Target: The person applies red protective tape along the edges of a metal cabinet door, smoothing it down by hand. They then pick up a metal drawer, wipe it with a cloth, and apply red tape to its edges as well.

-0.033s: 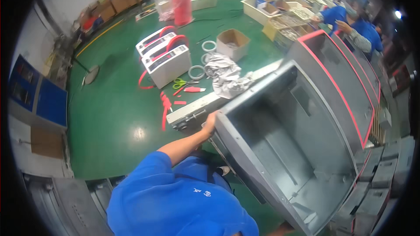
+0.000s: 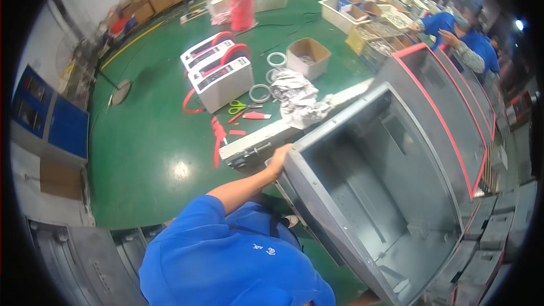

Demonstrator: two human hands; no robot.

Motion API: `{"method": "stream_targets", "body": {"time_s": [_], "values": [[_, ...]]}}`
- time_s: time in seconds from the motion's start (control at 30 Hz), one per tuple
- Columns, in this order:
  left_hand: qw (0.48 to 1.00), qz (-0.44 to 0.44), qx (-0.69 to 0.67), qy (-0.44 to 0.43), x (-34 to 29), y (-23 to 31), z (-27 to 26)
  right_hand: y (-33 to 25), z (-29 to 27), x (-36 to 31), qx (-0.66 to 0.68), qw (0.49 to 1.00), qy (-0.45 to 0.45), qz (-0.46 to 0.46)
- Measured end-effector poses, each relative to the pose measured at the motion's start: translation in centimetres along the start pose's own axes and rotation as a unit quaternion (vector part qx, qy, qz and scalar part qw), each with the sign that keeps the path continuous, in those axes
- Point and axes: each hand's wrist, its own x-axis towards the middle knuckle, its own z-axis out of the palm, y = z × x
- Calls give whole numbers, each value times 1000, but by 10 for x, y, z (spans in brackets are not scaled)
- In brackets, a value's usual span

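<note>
A grey open metal box like a cabinet shell (image 2: 362,249) lies tilted before me, its open side facing up. My left hand (image 2: 280,160) is closed on its upper left corner, with the fingers partly hidden behind the edge. Only a little of my right hand or wrist (image 2: 367,298) shows at the lower edge, against the box's near end; its fingers are hidden. The box's far end rests by a pale rail-like bench edge (image 2: 249,144). A crumpled whitish cloth (image 2: 297,99) lies just beyond my left hand.
Grey shells with red-trimmed edges (image 2: 436,102) stand to the right. Tape dispensers (image 2: 224,82), green scissors (image 2: 238,106), tape rolls (image 2: 260,93) and a cardboard box (image 2: 307,56) lie ahead. A co-worker in blue (image 2: 481,48) works at far right. Stacked grey metal parts (image 2: 481,272) are at lower right.
The view has shifted slightly, so the surroundings sit a little lower and farther right. My left hand keeps its hold on the box's corner.
</note>
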Motion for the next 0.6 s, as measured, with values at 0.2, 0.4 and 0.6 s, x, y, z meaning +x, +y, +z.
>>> {"method": "stream_targets", "body": {"time_s": [0.2,0.4,0.6], "values": [[993,-41,-17,-109,10,9,-2,26,82,-75,-54,979,-181,73],[979,-70,40,-185,24,29,-35,69,164,-185,-129,878,-416,197],[934,-81,143,-317,17,70,-143,104,198,-276,-201,771,-544,263]]}}
